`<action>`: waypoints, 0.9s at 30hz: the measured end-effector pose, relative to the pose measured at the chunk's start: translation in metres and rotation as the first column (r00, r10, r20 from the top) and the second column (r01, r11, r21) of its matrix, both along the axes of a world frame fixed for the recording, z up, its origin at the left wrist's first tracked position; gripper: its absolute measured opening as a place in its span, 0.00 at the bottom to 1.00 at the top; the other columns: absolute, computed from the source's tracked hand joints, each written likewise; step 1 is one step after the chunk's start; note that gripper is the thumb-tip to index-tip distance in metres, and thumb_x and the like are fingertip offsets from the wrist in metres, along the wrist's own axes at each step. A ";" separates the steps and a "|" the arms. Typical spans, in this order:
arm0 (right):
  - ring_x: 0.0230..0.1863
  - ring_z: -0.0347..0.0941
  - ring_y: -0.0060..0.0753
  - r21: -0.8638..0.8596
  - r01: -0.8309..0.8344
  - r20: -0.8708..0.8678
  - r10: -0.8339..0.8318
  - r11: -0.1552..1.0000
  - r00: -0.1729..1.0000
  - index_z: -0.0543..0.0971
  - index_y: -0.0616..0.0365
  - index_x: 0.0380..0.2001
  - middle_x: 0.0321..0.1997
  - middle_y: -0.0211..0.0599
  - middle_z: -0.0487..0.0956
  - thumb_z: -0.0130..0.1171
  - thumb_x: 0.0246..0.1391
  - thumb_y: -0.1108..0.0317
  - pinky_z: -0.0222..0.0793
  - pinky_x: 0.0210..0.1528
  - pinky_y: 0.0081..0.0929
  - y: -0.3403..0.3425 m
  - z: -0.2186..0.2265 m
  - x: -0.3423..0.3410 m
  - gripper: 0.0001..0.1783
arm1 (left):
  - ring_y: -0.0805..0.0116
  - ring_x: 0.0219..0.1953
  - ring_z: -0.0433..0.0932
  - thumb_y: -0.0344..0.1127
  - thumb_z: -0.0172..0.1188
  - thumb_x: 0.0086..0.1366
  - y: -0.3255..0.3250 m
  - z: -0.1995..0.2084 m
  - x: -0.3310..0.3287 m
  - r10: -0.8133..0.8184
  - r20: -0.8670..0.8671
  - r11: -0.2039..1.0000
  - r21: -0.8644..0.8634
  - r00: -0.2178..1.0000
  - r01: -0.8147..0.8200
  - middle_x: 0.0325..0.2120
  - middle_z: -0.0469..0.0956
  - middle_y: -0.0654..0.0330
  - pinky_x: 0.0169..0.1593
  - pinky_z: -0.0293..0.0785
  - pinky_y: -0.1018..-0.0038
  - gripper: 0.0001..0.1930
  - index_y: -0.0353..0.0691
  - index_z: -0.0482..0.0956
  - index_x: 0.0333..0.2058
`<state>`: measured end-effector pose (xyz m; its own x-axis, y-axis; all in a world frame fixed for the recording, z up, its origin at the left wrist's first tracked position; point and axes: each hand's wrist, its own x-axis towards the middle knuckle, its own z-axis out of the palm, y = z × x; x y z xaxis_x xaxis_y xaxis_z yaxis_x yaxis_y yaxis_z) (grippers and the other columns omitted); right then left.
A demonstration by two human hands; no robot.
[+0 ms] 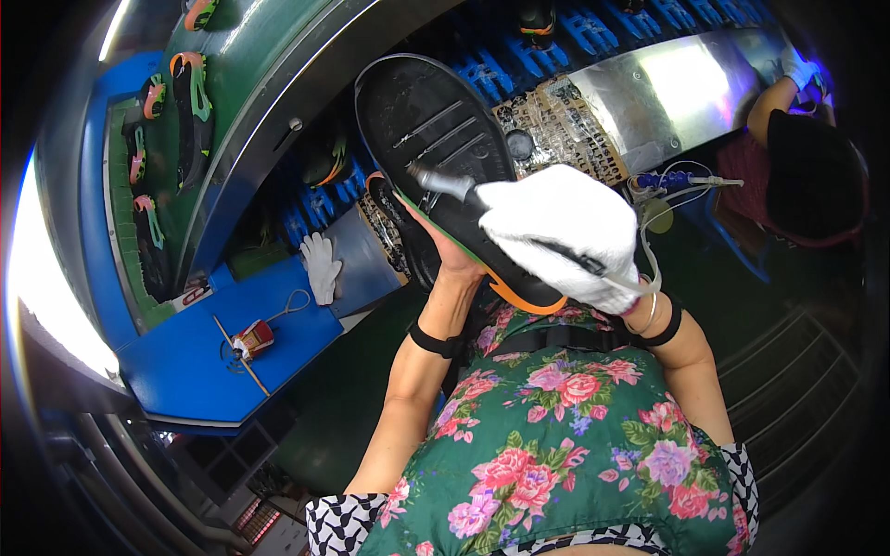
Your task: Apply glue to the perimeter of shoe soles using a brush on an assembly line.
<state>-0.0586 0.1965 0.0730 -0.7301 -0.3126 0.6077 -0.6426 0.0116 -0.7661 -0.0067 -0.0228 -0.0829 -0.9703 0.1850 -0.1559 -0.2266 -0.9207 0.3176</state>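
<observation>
My bare left hand [452,248] grips the edge of a large black shoe sole [431,111], which has an orange and green rim at its near end. The sole tilts with its hollow inner side facing up, and wet-looking streaks shine on it. In a white knitted glove, my right hand [567,232] is closed around a brush [443,182] with a thin tube running back past the wrist. The brush's tip reaches over the inside of the sole and seems to touch it. Beside my left hand, partly hidden, is another dark sole [408,232].
Several soles ride a green conveyor [222,102] at the left. A white glove [321,269] and a red container [252,341] with a stick lie on a blue table [185,371]. Blue racks [589,32] line the back. A co-worker [788,176] sits at the right.
</observation>
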 end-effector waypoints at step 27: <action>0.42 0.86 0.39 0.080 -0.125 0.051 0.121 0.989 0.991 0.89 0.53 0.40 0.46 0.39 0.89 0.73 0.48 0.76 0.81 0.45 0.33 0.009 -0.008 0.019 0.14 | 0.46 0.48 0.80 0.97 0.30 0.46 0.028 0.088 -0.051 -0.052 -0.151 0.998 -0.029 0.987 0.048 0.44 0.81 0.46 0.54 0.77 0.49 0.69 0.33 0.73 0.59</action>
<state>-0.0396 0.2052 0.0653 -0.7093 -0.4497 0.5428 -0.6075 -0.0007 -0.7943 -0.0582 0.0053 0.0052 -0.9726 0.2321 -0.0126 -0.2197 -0.9005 0.3753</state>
